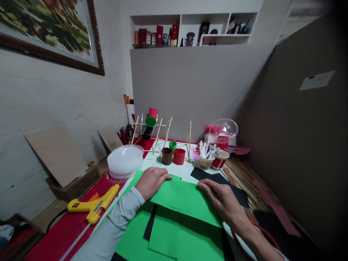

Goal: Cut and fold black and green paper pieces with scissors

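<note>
A green paper sheet (185,197) is held by its far edge, lifted a little and slightly bent. My left hand (153,182) is closed on its left end, the thumb lying along the top. My right hand (220,197) grips the right end between thumb and fingers. Beneath lie more green sheets (165,232) and strips of black paper (149,224). Beyond the hands stand a brown paper cylinder (166,156), a red paper cylinder (179,156) and a green paper cylinder (172,146).
A yellow glue gun (95,204) lies left, near round plastic lids (125,161). Behind are stick frames (160,134) with paper tubes. To the right are a cup of markers (206,161), a red-and-white cup (219,161), black paper (214,177) and wooden sticks (251,177).
</note>
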The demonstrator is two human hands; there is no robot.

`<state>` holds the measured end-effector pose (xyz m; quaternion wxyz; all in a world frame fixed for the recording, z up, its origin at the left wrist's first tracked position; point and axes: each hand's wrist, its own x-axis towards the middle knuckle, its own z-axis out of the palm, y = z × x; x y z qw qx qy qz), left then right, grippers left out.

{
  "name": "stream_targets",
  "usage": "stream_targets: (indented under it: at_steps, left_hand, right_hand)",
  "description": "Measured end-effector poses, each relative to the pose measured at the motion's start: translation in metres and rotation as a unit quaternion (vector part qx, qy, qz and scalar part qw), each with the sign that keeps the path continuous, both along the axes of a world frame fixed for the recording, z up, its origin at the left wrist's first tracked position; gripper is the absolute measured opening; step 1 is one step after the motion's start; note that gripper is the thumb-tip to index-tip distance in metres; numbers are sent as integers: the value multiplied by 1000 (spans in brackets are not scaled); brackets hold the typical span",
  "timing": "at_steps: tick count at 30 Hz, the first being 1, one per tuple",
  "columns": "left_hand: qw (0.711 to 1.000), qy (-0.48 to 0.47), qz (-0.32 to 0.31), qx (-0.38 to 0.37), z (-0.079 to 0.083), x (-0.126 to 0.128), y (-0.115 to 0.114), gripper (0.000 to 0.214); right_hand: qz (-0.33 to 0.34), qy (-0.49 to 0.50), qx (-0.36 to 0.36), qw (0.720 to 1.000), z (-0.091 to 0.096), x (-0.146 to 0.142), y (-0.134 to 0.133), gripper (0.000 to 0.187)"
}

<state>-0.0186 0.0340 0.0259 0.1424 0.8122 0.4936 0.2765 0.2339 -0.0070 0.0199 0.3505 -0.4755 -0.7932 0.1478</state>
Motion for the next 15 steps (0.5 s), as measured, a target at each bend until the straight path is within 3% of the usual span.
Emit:
stream_targets:
  at_steps: [9, 12, 15]
  left_hand:
    - [983, -174, -12, -53, 14, -10, 2, 24]
    - [962, -261, -13, -75, 12, -11, 5, 15]
    - [922, -375, 1, -99, 8, -8, 6, 15]
  right_hand:
    - [-4, 22, 8, 1000, 1, -2, -1, 46]
    - [-12, 29, 9, 999, 0, -1, 0, 46]
    - [-26, 41, 13, 999, -1, 0, 1, 47]
